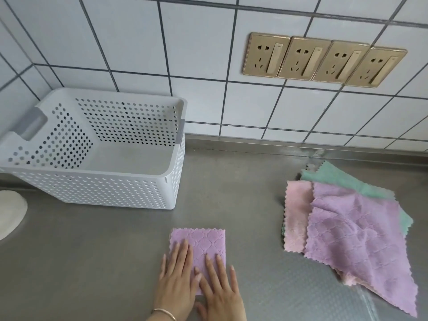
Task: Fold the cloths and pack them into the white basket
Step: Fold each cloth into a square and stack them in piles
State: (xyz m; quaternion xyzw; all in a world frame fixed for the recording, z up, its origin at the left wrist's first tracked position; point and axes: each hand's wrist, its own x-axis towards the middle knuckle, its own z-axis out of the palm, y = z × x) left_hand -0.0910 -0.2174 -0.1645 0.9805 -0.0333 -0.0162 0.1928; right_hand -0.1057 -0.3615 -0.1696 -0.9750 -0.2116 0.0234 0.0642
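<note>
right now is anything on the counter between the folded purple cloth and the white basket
Nothing visible. Both hands press flat on the folded purple cloth; bare steel counter lies between it and the empty white basket. The unfolded pile sits off right.

I see a desk (231,193) of brushed metal, dull grey with a soft sheen, and a fine dotted emboss shows near its front right. The white basket (99,186) looks like matt plastic, its walls perforated with small holes. The folded purple cloth (203,242) is fleecy, with a quilted diamond pattern and zigzag-cut edges; the pile of cloths (342,218), purple, pink and green, has the same plush nap. Behind, I make out glossy glazed wall tiles (196,47) and sockets (324,59) with a satin gold finish.
</note>
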